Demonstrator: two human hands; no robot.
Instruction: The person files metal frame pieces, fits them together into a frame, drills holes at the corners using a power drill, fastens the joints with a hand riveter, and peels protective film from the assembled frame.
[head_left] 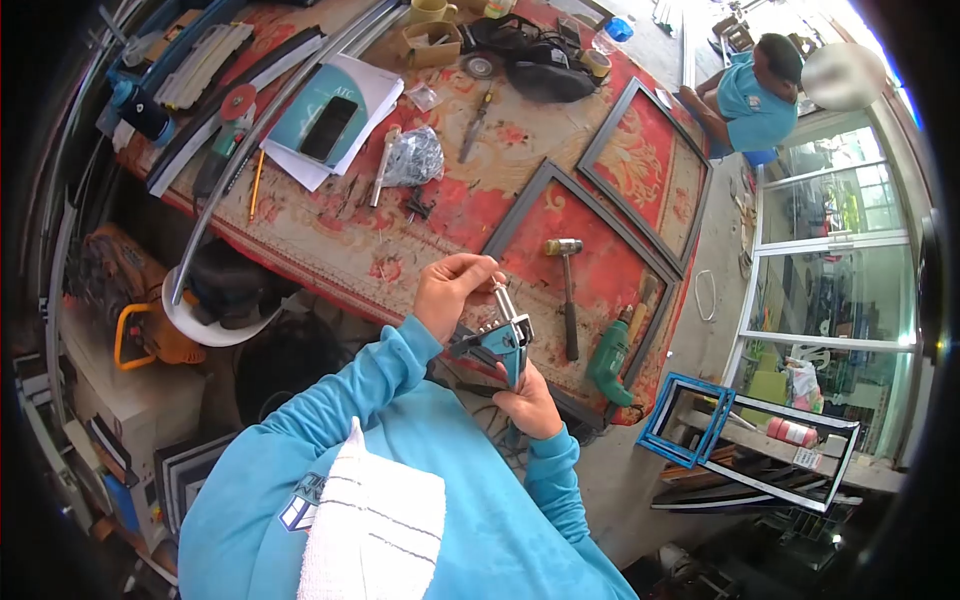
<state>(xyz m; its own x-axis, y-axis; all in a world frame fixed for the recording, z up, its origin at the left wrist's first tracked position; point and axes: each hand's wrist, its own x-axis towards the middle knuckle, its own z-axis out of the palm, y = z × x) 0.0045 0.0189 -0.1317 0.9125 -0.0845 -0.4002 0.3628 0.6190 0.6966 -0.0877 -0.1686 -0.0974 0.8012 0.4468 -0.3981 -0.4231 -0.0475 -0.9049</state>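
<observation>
The right hand (532, 405) was wrapped around the teal-handled hand tool with a shiny silver metal head and barrel (513, 345), while the left hand (450, 295) had its thumb and fingertips drawn narrowly together at the end of the barrel; whether they also pinched some small piece there was too fine to tell. The tool was held up in front of the body, over the near edge of the table covered in worn red-and-beige floral cloth (320, 265). The likeliest trouble was a nipped fingertip, should the right hand have squeezed while the left was so near the tip. Anything small between those fingers could have slipped away and been lost against the busy, littered pattern. A loosened right grip might have let the tool drop onto the dark grey rectangular metal frame (612, 217) and marked it, and the green power drill (608, 365) lay near enough the table's edge to be knocked by a careless elbow. The tool itself looked compact and solid: its barrel was smooth, bright and cylindrical, slanting up toward the left fingers, its head was squared and silvery, and its teal body ran down into the right palm.
</observation>
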